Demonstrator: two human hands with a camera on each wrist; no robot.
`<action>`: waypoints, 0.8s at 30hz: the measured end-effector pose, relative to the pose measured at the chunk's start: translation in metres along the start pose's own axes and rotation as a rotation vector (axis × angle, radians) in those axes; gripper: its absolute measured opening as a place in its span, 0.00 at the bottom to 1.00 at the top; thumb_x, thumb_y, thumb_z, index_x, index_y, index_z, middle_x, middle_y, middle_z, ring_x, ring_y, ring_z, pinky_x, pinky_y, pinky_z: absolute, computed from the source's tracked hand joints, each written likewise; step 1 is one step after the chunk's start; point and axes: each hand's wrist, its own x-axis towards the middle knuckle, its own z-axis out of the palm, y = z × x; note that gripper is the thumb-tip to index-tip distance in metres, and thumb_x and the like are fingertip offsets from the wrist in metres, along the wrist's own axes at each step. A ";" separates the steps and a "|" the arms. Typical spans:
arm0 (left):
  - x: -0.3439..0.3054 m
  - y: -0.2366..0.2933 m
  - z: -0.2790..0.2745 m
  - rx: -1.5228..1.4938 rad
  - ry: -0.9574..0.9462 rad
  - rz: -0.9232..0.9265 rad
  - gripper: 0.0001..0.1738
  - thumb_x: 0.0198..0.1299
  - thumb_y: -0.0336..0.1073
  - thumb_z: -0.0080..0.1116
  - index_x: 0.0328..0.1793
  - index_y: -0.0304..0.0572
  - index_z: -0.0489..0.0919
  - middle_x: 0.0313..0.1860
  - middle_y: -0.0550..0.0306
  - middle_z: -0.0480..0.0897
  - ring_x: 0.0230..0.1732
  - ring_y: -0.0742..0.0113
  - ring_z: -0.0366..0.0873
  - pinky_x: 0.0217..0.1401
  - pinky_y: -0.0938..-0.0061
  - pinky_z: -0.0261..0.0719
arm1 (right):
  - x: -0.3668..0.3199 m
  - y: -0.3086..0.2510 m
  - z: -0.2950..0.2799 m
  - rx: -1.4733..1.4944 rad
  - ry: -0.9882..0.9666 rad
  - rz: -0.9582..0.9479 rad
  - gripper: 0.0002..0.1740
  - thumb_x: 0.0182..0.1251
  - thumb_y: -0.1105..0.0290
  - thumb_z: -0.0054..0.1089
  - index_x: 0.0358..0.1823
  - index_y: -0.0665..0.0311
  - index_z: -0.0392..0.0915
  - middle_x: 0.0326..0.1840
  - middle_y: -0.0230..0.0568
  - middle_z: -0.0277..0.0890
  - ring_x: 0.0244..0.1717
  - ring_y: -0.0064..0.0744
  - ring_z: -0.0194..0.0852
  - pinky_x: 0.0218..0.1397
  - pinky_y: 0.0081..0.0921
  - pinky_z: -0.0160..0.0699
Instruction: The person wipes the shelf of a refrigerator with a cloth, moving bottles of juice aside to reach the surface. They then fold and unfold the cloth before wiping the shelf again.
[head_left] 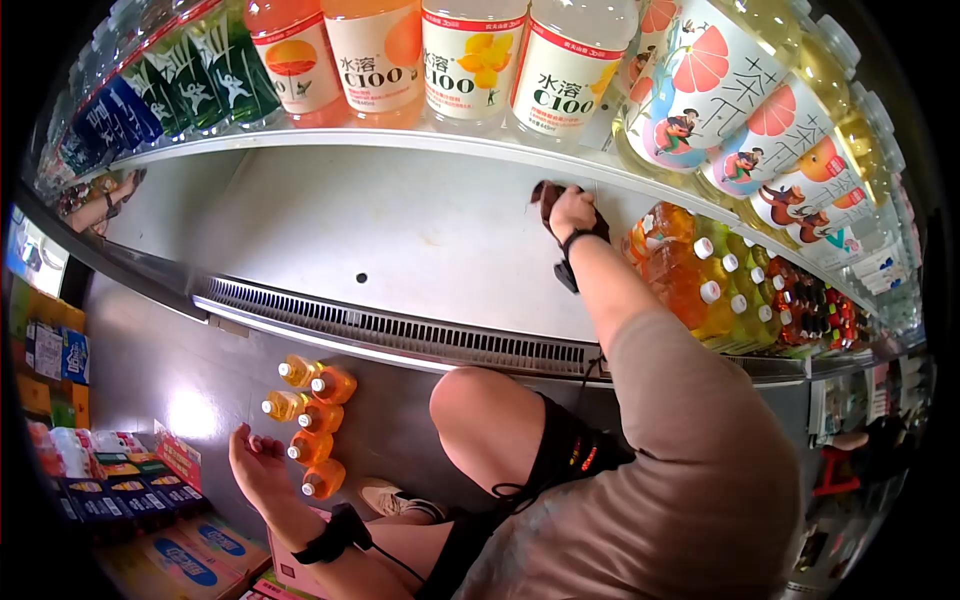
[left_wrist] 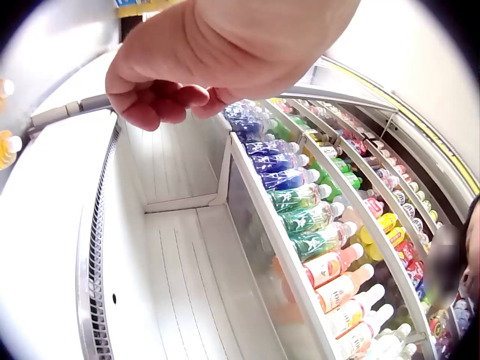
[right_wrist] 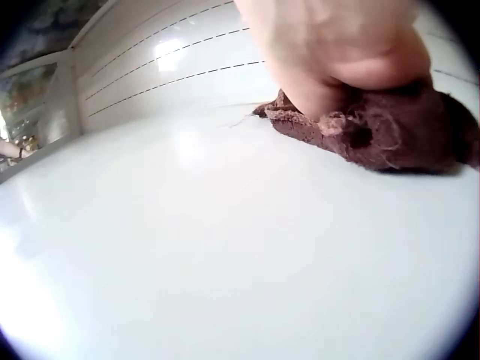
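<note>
My right hand (head_left: 573, 211) grips a bunched dark brown cloth (right_wrist: 397, 131) against the white bottom shelf (head_left: 400, 220) of the cooler, near its back right part. In the right wrist view, the fingers (right_wrist: 330, 97) press into the frayed cloth, which lies on the glossy surface. Down at the left, my left hand (head_left: 262, 470) hangs in the air with nothing in it. Its fingers (left_wrist: 169, 101) are loosely curled in the left wrist view. Several orange drink bottles (head_left: 318, 418) stand on the floor beside it.
Above the shelf runs a rack edge (head_left: 390, 143) lined with C100 bottles (head_left: 470, 60) and other drinks. Bottles of orange and yellow drink (head_left: 680, 270) fill the shelf's right end. A black vent grille (head_left: 400, 325) follows the front edge. Cartons (head_left: 190, 560) lie at lower left.
</note>
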 end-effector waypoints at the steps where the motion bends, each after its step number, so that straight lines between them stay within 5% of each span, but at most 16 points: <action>1: 0.000 -0.002 0.003 0.000 -0.007 -0.002 0.12 0.63 0.37 0.58 0.28 0.51 0.70 0.17 0.70 0.66 0.23 0.75 0.67 0.31 0.76 0.66 | 0.020 -0.009 0.014 0.154 0.008 0.118 0.21 0.77 0.60 0.36 0.59 0.66 0.72 0.57 0.57 0.74 0.56 0.54 0.79 0.54 0.47 0.81; 2: 0.000 -0.005 0.007 -0.006 -0.015 -0.002 0.12 0.63 0.37 0.58 0.27 0.51 0.70 0.17 0.70 0.66 0.23 0.74 0.67 0.31 0.75 0.66 | 0.022 -0.020 0.003 0.299 -0.028 -0.014 0.23 0.76 0.59 0.37 0.58 0.67 0.73 0.57 0.58 0.77 0.56 0.52 0.79 0.54 0.43 0.80; 3: -0.001 -0.006 0.006 -0.003 -0.013 -0.006 0.13 0.63 0.37 0.58 0.27 0.51 0.70 0.17 0.70 0.66 0.23 0.74 0.67 0.30 0.75 0.66 | 0.038 -0.020 0.030 0.180 0.440 -0.654 0.23 0.75 0.57 0.42 0.53 0.67 0.78 0.47 0.53 0.83 0.45 0.46 0.84 0.46 0.38 0.82; 4: 0.001 -0.006 0.003 0.006 -0.041 -0.001 0.14 0.63 0.37 0.59 0.25 0.52 0.69 0.17 0.69 0.66 0.23 0.73 0.68 0.30 0.74 0.66 | 0.010 -0.046 -0.012 0.503 0.077 -0.578 0.20 0.74 0.57 0.45 0.48 0.66 0.80 0.40 0.49 0.84 0.39 0.43 0.83 0.42 0.36 0.81; 8: 0.009 -0.009 0.000 -0.001 -0.002 0.006 0.15 0.63 0.37 0.59 0.24 0.52 0.69 0.17 0.69 0.66 0.22 0.73 0.68 0.29 0.74 0.66 | -0.032 -0.096 -0.041 0.700 -0.255 -0.680 0.13 0.69 0.62 0.55 0.37 0.64 0.82 0.25 0.39 0.81 0.27 0.38 0.80 0.34 0.36 0.78; 9: 0.008 -0.011 0.005 -0.003 0.000 -0.007 0.15 0.63 0.37 0.59 0.24 0.51 0.69 0.17 0.69 0.66 0.22 0.73 0.68 0.29 0.74 0.66 | -0.067 -0.106 -0.081 0.919 -0.589 -0.384 0.10 0.67 0.65 0.56 0.37 0.63 0.82 0.28 0.41 0.82 0.30 0.42 0.81 0.36 0.40 0.78; 10: 0.007 -0.012 0.008 -0.004 0.007 -0.017 0.15 0.63 0.37 0.59 0.24 0.51 0.69 0.17 0.69 0.66 0.22 0.73 0.67 0.29 0.74 0.66 | -0.060 -0.104 -0.063 0.710 -0.194 -0.822 0.09 0.64 0.68 0.55 0.37 0.63 0.82 0.33 0.47 0.82 0.37 0.52 0.79 0.42 0.48 0.76; 11: 0.006 -0.011 0.008 -0.003 0.017 -0.022 0.15 0.63 0.37 0.59 0.24 0.51 0.68 0.17 0.69 0.66 0.22 0.73 0.67 0.29 0.74 0.66 | -0.061 -0.106 -0.057 0.431 0.382 -1.070 0.08 0.62 0.71 0.55 0.38 0.64 0.81 0.38 0.53 0.81 0.44 0.63 0.77 0.48 0.55 0.73; 13: 0.012 -0.015 0.001 0.020 -0.040 -0.031 0.07 0.65 0.39 0.58 0.34 0.50 0.74 0.18 0.71 0.67 0.22 0.75 0.68 0.28 0.77 0.69 | -0.058 -0.101 -0.050 0.375 0.392 -0.979 0.09 0.63 0.70 0.54 0.39 0.64 0.81 0.37 0.53 0.81 0.43 0.62 0.77 0.48 0.53 0.73; 16: 0.009 -0.014 -0.003 0.016 -0.053 0.006 0.06 0.65 0.39 0.57 0.36 0.50 0.74 0.18 0.71 0.67 0.23 0.75 0.69 0.27 0.77 0.70 | -0.045 -0.079 -0.061 0.622 0.311 -0.704 0.14 0.68 0.63 0.51 0.42 0.64 0.82 0.41 0.52 0.82 0.44 0.60 0.78 0.47 0.49 0.74; 19: 0.006 -0.008 -0.003 0.008 -0.038 0.028 0.07 0.64 0.38 0.57 0.33 0.50 0.73 0.18 0.70 0.66 0.23 0.75 0.67 0.29 0.76 0.68 | -0.020 -0.054 -0.053 0.305 0.225 -0.613 0.16 0.70 0.61 0.49 0.46 0.64 0.81 0.40 0.51 0.84 0.45 0.58 0.80 0.46 0.48 0.75; 22: 0.000 -0.005 0.007 0.012 0.003 0.017 0.10 0.64 0.38 0.58 0.30 0.49 0.71 0.18 0.69 0.65 0.23 0.73 0.66 0.30 0.74 0.65 | -0.075 -0.072 -0.103 0.230 -0.440 -0.626 0.15 0.72 0.69 0.45 0.55 0.61 0.75 0.44 0.52 0.81 0.41 0.47 0.83 0.38 0.46 0.81; 23: 0.004 -0.006 0.008 0.007 -0.014 0.013 0.10 0.64 0.38 0.58 0.31 0.48 0.72 0.18 0.69 0.65 0.23 0.73 0.66 0.30 0.74 0.66 | -0.066 -0.060 -0.041 0.269 -0.033 -0.914 0.13 0.70 0.72 0.47 0.53 0.60 0.74 0.50 0.49 0.77 0.42 0.45 0.83 0.35 0.43 0.83; 24: 0.007 -0.006 0.006 0.003 -0.028 0.008 0.09 0.64 0.38 0.58 0.31 0.48 0.72 0.18 0.69 0.65 0.23 0.73 0.66 0.30 0.74 0.66 | -0.087 -0.066 -0.042 0.457 -0.142 -1.013 0.10 0.68 0.73 0.50 0.49 0.58 0.74 0.52 0.43 0.74 0.41 0.46 0.82 0.37 0.42 0.84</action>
